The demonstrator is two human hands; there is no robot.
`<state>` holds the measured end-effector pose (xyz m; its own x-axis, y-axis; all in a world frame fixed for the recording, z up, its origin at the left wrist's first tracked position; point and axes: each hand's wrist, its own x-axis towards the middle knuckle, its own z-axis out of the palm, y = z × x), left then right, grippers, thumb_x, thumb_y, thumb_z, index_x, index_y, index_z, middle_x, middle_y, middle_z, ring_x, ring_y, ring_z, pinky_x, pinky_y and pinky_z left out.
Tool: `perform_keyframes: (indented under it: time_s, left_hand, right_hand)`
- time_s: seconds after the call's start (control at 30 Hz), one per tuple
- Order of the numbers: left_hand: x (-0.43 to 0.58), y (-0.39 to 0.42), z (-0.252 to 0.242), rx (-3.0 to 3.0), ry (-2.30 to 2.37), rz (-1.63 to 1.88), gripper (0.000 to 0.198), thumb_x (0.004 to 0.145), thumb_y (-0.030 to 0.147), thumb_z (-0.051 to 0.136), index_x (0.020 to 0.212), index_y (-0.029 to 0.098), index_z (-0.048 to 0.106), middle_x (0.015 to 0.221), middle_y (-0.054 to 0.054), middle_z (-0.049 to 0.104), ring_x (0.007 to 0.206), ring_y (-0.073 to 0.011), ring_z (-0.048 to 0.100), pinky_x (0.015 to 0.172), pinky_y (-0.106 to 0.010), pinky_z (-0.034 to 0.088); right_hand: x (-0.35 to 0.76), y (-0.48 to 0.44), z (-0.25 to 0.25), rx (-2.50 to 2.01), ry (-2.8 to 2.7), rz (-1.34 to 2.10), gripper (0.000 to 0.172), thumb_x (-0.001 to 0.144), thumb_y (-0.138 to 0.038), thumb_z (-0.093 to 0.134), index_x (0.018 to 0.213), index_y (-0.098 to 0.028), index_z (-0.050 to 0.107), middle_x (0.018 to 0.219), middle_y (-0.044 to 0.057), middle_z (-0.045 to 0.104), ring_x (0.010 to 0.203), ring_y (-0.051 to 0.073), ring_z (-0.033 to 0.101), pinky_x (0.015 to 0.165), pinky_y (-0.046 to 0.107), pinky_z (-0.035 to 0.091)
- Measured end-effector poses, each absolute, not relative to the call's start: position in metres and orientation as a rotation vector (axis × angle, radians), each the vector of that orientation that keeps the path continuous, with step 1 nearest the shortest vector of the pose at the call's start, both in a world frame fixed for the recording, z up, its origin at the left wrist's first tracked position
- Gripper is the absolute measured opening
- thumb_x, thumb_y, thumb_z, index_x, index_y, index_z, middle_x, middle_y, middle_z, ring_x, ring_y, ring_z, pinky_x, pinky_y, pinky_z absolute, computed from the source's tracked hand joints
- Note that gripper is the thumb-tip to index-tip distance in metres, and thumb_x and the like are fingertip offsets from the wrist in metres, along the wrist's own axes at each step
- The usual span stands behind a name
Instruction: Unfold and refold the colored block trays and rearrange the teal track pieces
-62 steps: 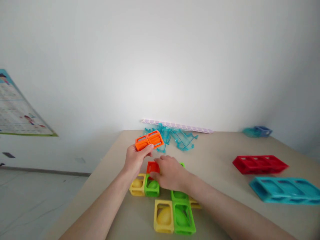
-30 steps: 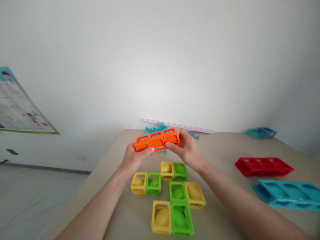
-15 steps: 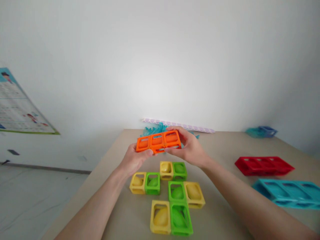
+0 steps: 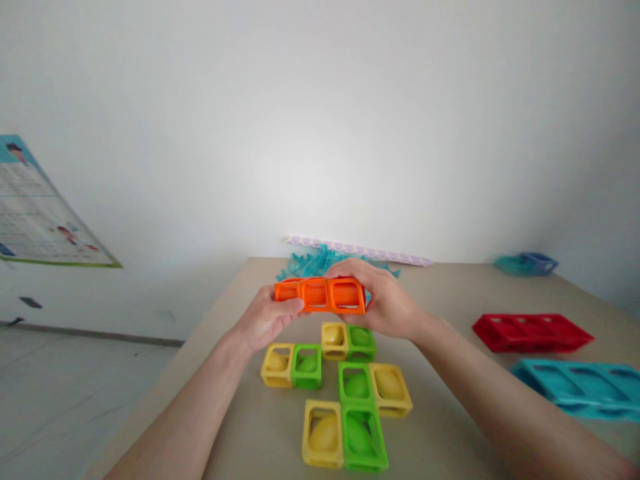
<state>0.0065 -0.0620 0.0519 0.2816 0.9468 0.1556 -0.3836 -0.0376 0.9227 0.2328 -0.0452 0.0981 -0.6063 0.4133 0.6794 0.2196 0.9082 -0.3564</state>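
An orange plastic block with three framed openings (image 4: 316, 294) is held up above the table between both hands. My left hand (image 4: 265, 319) grips its left end, thumb along the near side. Round the right end close the fingers of my right hand (image 4: 381, 298), partly hidden behind the block. Below lie joined pairs of yellow and green open-framed cubes: one pair with a yellow cube (image 4: 278, 365) and a green cube (image 4: 307, 365), another with a yellow cube (image 4: 335, 341) just under the block, and nearer ones with a green cube (image 4: 363, 437) and a yellow cube (image 4: 390, 389).
To the right lie a red three-opening block (image 4: 533, 333) and a teal one (image 4: 583, 387). Teal translucent pieces (image 4: 313, 261) and a patterned purple strip (image 4: 395, 255) rest by the wall. A blue frame (image 4: 539, 263) sits at the back right of the table (image 4: 440, 293).
The orange block has been turned and levelled, its right end lowered, so one long side faces me. My right fingers have shifted around its right end. The cubes on the table stay put.
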Motion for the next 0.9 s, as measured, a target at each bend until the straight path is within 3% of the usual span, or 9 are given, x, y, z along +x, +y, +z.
perform_keyframes:
  time_s: [0.17,0.4,0.67,0.8,0.9]
  left_hand:
    - [0.007,-0.062,0.052,1.061,0.653,1.224,0.038,0.063,0.029,0.084,0.095,0.014,0.073,0.097,-0.012,0.074,0.086,-0.0257,0.071,0.080,-0.040,0.057]
    - [0.009,-0.064,0.053,1.082,0.614,1.259,0.033,0.063,0.026,0.082,0.093,0.014,0.075,0.095,-0.011,0.074,0.090,-0.0254,0.070,0.083,-0.037,0.056]
    - [0.015,-0.063,0.053,1.106,0.648,1.339,0.025,0.070,0.025,0.078,0.092,0.013,0.075,0.095,-0.011,0.074,0.092,-0.0249,0.069,0.084,-0.037,0.055]
    - [0.020,-0.065,0.052,1.135,0.692,1.343,0.023,0.073,0.024,0.076,0.093,0.013,0.074,0.096,-0.011,0.074,0.092,-0.0246,0.068,0.083,-0.037,0.055]
    - [0.019,-0.068,0.048,1.172,0.594,1.239,0.026,0.074,0.031,0.075,0.094,0.014,0.074,0.097,-0.012,0.073,0.093,-0.0273,0.068,0.084,-0.042,0.054]
  right_hand:
    - [0.234,-0.045,0.101,-0.354,-2.292,0.217,0.036,0.078,-0.021,0.064,0.113,-0.022,0.055,0.110,0.009,0.064,0.105,0.023,0.059,0.091,0.038,0.047]
    - [0.233,-0.047,0.103,-0.267,-2.336,0.153,0.034,0.084,-0.024,0.062,0.116,-0.022,0.052,0.112,0.010,0.064,0.107,0.022,0.058,0.093,0.038,0.047]
    - [0.234,-0.051,0.103,-0.550,-2.402,0.011,0.040,0.077,-0.017,0.061,0.115,-0.018,0.051,0.115,0.012,0.061,0.106,0.025,0.056,0.092,0.040,0.042]
    - [0.220,-0.064,0.103,-0.832,-2.383,-0.313,0.049,0.077,-0.010,0.054,0.126,-0.015,0.049,0.120,0.016,0.058,0.111,0.030,0.051,0.104,0.054,0.025]
    - [0.210,-0.081,0.106,-0.925,-2.403,-0.429,0.048,0.076,-0.005,0.050,0.122,-0.016,0.053,0.108,0.013,0.062,0.106,0.029,0.052,0.109,0.060,0.009]
